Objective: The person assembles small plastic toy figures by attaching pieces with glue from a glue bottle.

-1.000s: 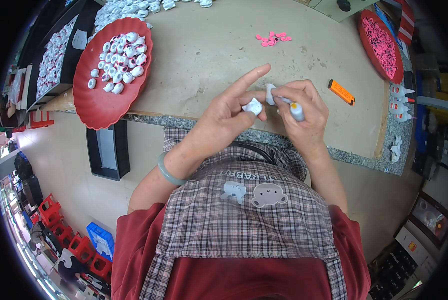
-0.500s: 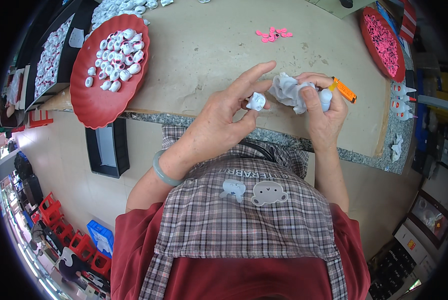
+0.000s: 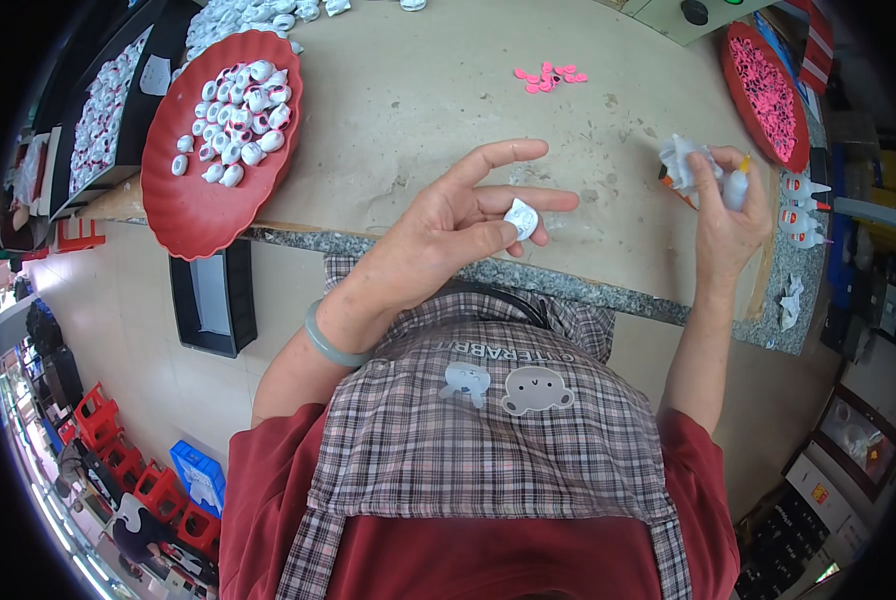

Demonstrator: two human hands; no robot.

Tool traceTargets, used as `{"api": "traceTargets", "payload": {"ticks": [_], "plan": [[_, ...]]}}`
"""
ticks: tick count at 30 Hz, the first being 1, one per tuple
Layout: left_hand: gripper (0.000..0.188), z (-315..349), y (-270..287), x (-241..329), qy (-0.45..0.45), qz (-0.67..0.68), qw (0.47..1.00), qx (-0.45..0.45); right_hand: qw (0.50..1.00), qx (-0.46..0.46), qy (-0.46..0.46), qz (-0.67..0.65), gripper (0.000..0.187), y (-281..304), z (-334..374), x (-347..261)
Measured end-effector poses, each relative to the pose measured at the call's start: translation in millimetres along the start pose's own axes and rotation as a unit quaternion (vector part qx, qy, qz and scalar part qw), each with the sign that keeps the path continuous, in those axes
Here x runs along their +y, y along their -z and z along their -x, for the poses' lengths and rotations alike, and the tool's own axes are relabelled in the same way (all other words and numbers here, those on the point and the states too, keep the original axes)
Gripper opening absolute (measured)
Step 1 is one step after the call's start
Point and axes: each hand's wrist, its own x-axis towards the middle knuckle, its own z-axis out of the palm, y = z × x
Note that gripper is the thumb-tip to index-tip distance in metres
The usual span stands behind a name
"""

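Left hand (image 3: 448, 235) pinched a small white moulded piece (image 3: 521, 218) between thumb and middle finger, forefinger stretched out above the grip; narrow, light hold, over the table (image 3: 408, 100). Piece looked hard, smooth plastic, very light, likely slippery; best taken by its edges as here. Right hand (image 3: 725, 215), well off to the right of that grip, closed around a small squeeze bottle (image 3: 738, 185) with orange tip and a crumpled white wad (image 3: 680, 160), soft and easily crushed. Red tray (image 3: 183, 215) of similar white pieces lay far left of the grip; pink bits (image 3: 548, 76) lay beyond it.
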Motion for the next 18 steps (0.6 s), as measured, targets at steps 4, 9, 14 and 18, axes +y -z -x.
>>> {"api": "traceTargets", "payload": {"ticks": [4,9,14,18], "plan": [[0.063,-2,3,-4,0.004,0.067,0.997,-0.032,0.979,-0.015,0.151,0.137,0.02,7,-24,38],[0.064,-3,1,0,0.006,0.006,1.0,-0.028,0.965,-0.022,0.157,0.209,0.025,11,-27,46],[0.064,-4,-3,-4,0.001,-0.041,0.999,-0.019,0.97,0.027,0.182,0.16,0.02,1,-16,16],[0.061,-6,-13,-2,0.059,-0.079,0.994,-0.037,0.977,0.0,0.212,0.003,0.021,-24,2,-28]]}}
